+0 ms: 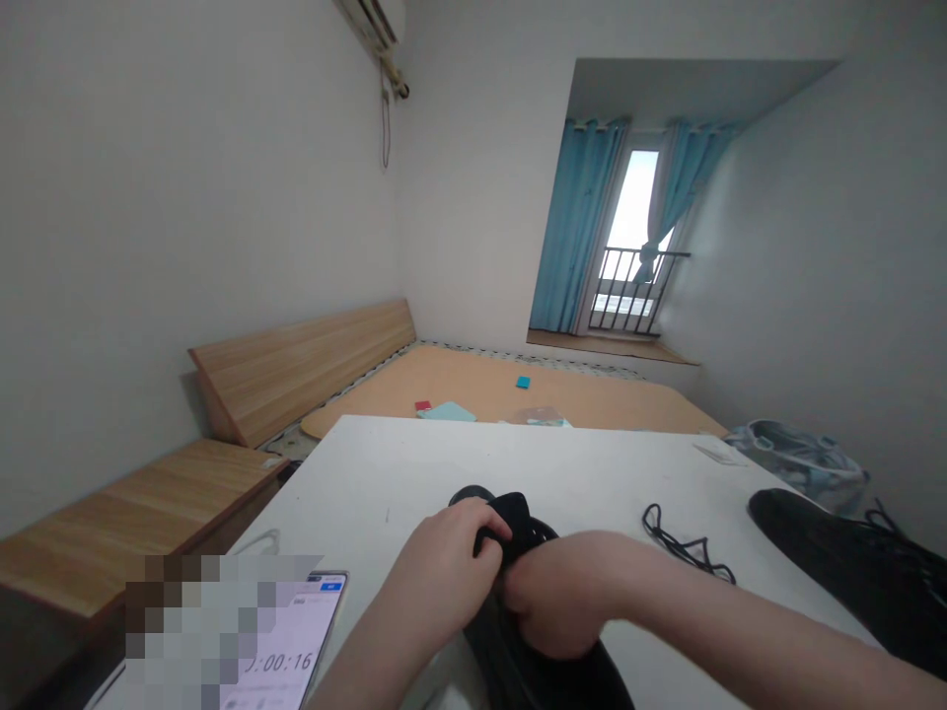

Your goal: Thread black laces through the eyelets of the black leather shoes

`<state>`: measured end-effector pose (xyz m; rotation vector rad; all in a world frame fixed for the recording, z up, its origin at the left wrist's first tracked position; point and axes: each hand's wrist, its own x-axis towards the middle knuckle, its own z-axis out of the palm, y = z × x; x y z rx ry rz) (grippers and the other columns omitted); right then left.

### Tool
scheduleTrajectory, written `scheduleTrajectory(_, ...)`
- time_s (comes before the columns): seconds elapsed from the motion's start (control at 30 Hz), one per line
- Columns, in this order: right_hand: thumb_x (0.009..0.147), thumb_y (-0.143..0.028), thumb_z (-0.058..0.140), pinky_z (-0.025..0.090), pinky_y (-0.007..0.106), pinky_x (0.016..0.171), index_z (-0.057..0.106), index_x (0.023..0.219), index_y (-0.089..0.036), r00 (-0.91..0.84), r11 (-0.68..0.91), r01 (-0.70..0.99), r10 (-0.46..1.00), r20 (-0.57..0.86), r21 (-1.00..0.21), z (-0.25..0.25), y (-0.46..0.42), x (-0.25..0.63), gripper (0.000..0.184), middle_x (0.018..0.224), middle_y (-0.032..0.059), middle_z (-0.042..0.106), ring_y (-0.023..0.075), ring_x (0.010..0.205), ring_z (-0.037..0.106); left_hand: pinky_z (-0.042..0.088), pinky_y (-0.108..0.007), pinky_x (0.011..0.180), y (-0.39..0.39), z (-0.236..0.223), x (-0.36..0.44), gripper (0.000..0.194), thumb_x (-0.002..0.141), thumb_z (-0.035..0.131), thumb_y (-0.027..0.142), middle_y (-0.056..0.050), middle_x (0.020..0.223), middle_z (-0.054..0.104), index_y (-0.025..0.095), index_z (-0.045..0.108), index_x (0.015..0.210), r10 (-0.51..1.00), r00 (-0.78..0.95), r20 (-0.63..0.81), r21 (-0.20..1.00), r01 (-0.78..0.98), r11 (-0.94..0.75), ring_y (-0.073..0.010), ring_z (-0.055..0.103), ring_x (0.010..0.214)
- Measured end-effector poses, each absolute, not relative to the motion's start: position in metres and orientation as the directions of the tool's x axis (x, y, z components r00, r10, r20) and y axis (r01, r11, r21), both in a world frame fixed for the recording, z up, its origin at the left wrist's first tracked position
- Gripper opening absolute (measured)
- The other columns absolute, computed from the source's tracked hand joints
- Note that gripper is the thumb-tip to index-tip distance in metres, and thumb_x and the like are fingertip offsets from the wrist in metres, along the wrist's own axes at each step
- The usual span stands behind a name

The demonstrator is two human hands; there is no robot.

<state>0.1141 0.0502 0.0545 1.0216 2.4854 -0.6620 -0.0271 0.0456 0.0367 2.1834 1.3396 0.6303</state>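
With the black shoe [566, 685] on the white table [370, 473], the left hand [460, 544] pinches its tongue [512, 508], best held up firmly to give room to the curled right hand [551, 597], whose fingertips' grip I cannot tell.

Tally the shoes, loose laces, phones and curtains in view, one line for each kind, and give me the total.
Shoes: 2, the middle shoe and the side shoe
Loose laces: 1, the black lace
Phones: 1, the lit phone
Curtains: 2, the left curtain and the tied curtain
Total: 6
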Motion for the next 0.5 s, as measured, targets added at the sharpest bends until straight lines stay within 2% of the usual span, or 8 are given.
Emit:
scheduleTrajectory(0.03, 0.079, -0.01, 0.05, 0.053, 0.036, 0.073, 0.071, 0.092, -0.009, -0.694, 0.613, 0.703, 0.482, -0.535, -0.359, 0.071, 0.048, 0.13, 0.025, 0.089, 0.0127, 0.072, 0.0255, 0.083, 0.068, 0.045, -0.031, 0.086, 0.042, 0.038, -0.025, 0.035, 0.075, 0.042, 0.016, 0.001, 0.101, 0.068, 0.025, 0.069, 0.095, 0.899, 0.419, 0.13, 0.62, 0.673, -0.404, -0.0181, 0.061, 0.094)
scheduleTrajectory(0.07, 0.085, -0.015, 0.044, 0.05, 0.034, 0.083, 0.065, 0.107, -0.01, -0.756, 0.51, 0.654, 0.445, -0.48, -0.559, 0.086, 0.048, 0.148, 0.031, 0.103, 0.0125, 0.069, 0.0232, 0.096, 0.065, 0.045, -0.031, 0.087, 0.038, 0.04, -0.023, 0.036, 0.077, 0.041, 0.017, 0.001, 0.104, 0.068, 0.026, 0.069, 0.097, 0.889, 0.438, 0.136, 0.606, 0.673, -0.424, -0.0183, 0.061, 0.095)
scheduleTrajectory(0.1, 0.09, -0.023, 0.04, 0.047, 0.034, 0.088, 0.061, 0.116, -0.011, -0.78, 0.368, 0.595, 0.479, -0.402, -0.715, 0.098, 0.048, 0.168, 0.035, 0.111, 0.0122, 0.067, 0.0218, 0.104, 0.061, 0.044, -0.033, 0.09, 0.033, 0.043, -0.02, 0.036, 0.079, 0.041, 0.018, 0.001, 0.109, 0.067, 0.026, 0.069, 0.101, 0.875, 0.464, 0.136, 0.587, 0.674, -0.448, -0.0189, 0.06, 0.098)
scheduleTrajectory(0.17, 0.093, -0.036, 0.036, 0.049, 0.034, 0.082, 0.06, 0.112, -0.012, -0.66, 0.163, 0.544, 0.689, -0.3, -0.823, 0.109, 0.049, 0.212, 0.039, 0.103, 0.0126, 0.068, 0.0213, 0.097, 0.063, 0.039, -0.038, 0.098, 0.024, 0.046, -0.014, 0.037, 0.083, 0.04, 0.022, 0.0, 0.119, 0.063, 0.026, 0.067, 0.109, 0.841, 0.529, 0.112, 0.53, 0.684, -0.501, -0.0219, 0.056, 0.108)
scheduleTrajectory(0.23, 0.09, -0.046, 0.039, 0.05, 0.032, 0.071, 0.06, 0.107, -0.017, -0.422, 0.087, 0.664, 0.863, -0.276, -0.743, 0.099, 0.043, 0.26, 0.039, 0.094, 0.01, 0.068, 0.0218, 0.087, 0.063, 0.032, -0.047, 0.104, 0.018, 0.046, -0.007, 0.036, 0.085, 0.042, 0.024, -0.003, 0.127, 0.057, 0.022, 0.066, 0.112, 0.811, 0.583, 0.053, 0.448, 0.712, -0.541, -0.0277, 0.05, 0.118)
scheduleTrajectory(0.37, 0.077, -0.048, 0.054, 0.047, 0.042, 0.072, 0.064, 0.093, -0.025, 0.061, -0.168, 0.938, 0.941, -0.332, -0.303, 0.029, -0.003, 0.343, 0.03, 0.09, 0.0092, 0.067, 0.0277, 0.077, 0.063, 0.027, -0.062, 0.101, 0.015, 0.032, 0.002, 0.032, 0.084, 0.045, 0.025, -0.007, 0.13, 0.053, 0.019, 0.071, 0.103, 0.778, 0.627, 0.034, 0.328, 0.729, -0.601, -0.0375, 0.048, 0.117)
scheduleTrajectory(0.47, 0.061, -0.041, 0.071, 0.039, 0.053, 0.094, 0.068, 0.099, -0.03, 0.125, -0.231, 0.92, 0.939, -0.319, -0.318, -0.032, -0.046, 0.377, 0.039, 0.12, 0.0126, 0.06, 0.0381, 0.113, 0.052, 0.029, -0.065, 0.097, 0.017, 0.015, 0.004, 0.029, 0.083, 0.05, 0.031, -0.008, 0.131, 0.052, 0.022, 0.072, 0.101, 0.764, 0.64, 0.082, 0.323, 0.708, -0.628, -0.0394, 0.049, 0.116)
scheduleTrajectory(0.5, 0.055, -0.033, 0.073, 0.033, 0.056, 0.099, 0.068, 0.101, -0.029, 0.189, -0.256, 0.914, 0.955, -0.23, -0.313, -0.047, -0.056, 0.381, 0.047, 0.123, 0.0137, 0.057, 0.0407, 0.119, 0.046, 0.03, -0.064, 0.097, 0.017, 0.01, 0.003, 0.029, 0.083, 0.051, 0.033, -0.008, 0.132, 0.051, 0.024, 0.072, 0.101, 0.762, 0.64, 0.1, 0.324, 0.703, -0.633, -0.0392, 0.047, 0.118)
